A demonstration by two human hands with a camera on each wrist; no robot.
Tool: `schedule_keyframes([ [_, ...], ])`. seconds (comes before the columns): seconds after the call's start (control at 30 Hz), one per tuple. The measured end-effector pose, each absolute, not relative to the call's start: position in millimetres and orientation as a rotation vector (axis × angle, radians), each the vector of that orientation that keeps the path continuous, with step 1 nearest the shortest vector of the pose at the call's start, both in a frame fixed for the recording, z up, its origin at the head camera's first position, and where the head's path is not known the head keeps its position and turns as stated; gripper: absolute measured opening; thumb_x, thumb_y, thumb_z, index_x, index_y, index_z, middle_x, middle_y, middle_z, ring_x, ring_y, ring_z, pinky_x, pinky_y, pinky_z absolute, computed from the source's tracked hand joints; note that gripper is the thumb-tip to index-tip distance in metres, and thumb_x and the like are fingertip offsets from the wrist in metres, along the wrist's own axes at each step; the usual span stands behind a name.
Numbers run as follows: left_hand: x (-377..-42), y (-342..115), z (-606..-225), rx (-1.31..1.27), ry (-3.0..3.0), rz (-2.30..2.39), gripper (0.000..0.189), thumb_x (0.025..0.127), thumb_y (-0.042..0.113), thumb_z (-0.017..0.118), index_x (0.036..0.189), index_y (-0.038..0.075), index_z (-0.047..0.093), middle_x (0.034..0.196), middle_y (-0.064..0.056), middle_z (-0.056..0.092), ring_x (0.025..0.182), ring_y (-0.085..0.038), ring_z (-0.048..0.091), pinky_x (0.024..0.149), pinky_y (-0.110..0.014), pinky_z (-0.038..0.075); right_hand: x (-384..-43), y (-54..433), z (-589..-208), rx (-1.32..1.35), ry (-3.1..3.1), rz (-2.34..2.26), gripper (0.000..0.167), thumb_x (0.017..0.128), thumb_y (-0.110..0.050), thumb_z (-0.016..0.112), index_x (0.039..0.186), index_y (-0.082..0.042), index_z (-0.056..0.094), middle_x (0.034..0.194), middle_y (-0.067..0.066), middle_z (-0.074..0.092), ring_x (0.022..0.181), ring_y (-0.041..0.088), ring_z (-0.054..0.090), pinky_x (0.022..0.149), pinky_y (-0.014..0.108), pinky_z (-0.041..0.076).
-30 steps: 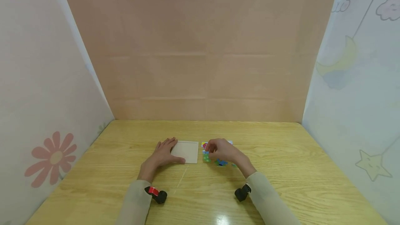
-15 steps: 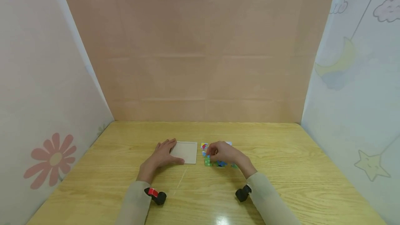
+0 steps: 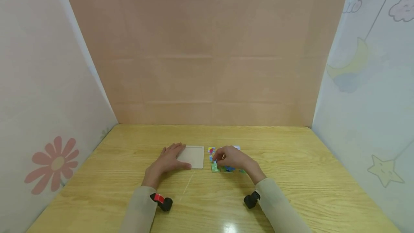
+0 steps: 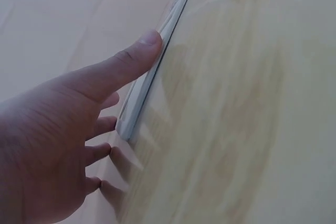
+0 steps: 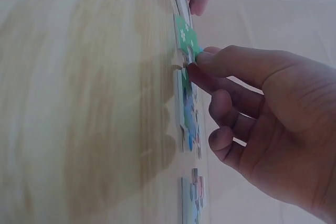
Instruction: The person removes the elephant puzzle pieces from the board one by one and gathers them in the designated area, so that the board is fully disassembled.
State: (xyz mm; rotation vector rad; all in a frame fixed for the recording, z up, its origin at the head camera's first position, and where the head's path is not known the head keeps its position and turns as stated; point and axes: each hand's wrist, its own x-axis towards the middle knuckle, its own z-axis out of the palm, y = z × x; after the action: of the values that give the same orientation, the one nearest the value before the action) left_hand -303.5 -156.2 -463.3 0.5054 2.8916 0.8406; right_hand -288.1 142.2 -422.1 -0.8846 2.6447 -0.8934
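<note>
A pale, thin square board [image 3: 194, 156] lies on the table. My left hand [image 3: 169, 158] rests at its left side with the fingers spread and the thumb along its near edge. The left wrist view shows that thumb [image 4: 151, 39] lying over the board's rim. Just right of the board, my right hand [image 3: 232, 156] pinches a green jigsaw puzzle piece [image 5: 185, 34] with white flowers at its edge between thumb and forefinger. Its other fingers curl loosely. Several more puzzle pieces [image 3: 229, 169] lie under and around this hand, partly hidden by it.
A yellow and red puzzle piece [image 3: 211, 150] lies near the board's far right corner. The wood-grain table [image 3: 207, 197] reaches back to a brown papered wall [image 3: 207, 64]. Patterned side walls stand left and right.
The green piece has shifted slightly toward me and a little to the right, with my right hand's fingertips at it. My left hand has stayed on the board.
</note>
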Motion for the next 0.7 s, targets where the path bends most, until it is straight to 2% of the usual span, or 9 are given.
schedule_keyframes([
  [0.27, -302.7, -152.5, -458.5, 0.498, 2.898, 0.782, 0.100, 0.074, 0.061, 0.078, 0.153, 0.012, 0.039, 0.161, -0.014, 0.032, 0.150, -0.038, 0.023, 0.120, -0.063, 0.007, -290.0, 144.5, -425.1, -0.885, 2.649, -0.898, 0.011, 0.095, -0.010, 0.064, 0.100, -0.015, 0.072, 0.094, -0.004, 0.068, 0.084, 0.012, 0.060, 0.077, 0.033, 0.052],
  [0.7, -299.8, -153.5, -454.1, 0.476, 2.925, 0.796, 0.098, 0.075, 0.058, 0.079, 0.153, 0.012, 0.039, 0.160, -0.014, 0.034, 0.149, -0.037, 0.027, 0.120, -0.062, 0.011, -289.1, 145.5, -418.8, -0.860, 2.670, -0.905, 0.011, 0.095, -0.013, 0.066, 0.104, -0.012, 0.072, 0.096, -0.002, 0.069, 0.085, 0.013, 0.061, 0.077, 0.032, 0.052],
])
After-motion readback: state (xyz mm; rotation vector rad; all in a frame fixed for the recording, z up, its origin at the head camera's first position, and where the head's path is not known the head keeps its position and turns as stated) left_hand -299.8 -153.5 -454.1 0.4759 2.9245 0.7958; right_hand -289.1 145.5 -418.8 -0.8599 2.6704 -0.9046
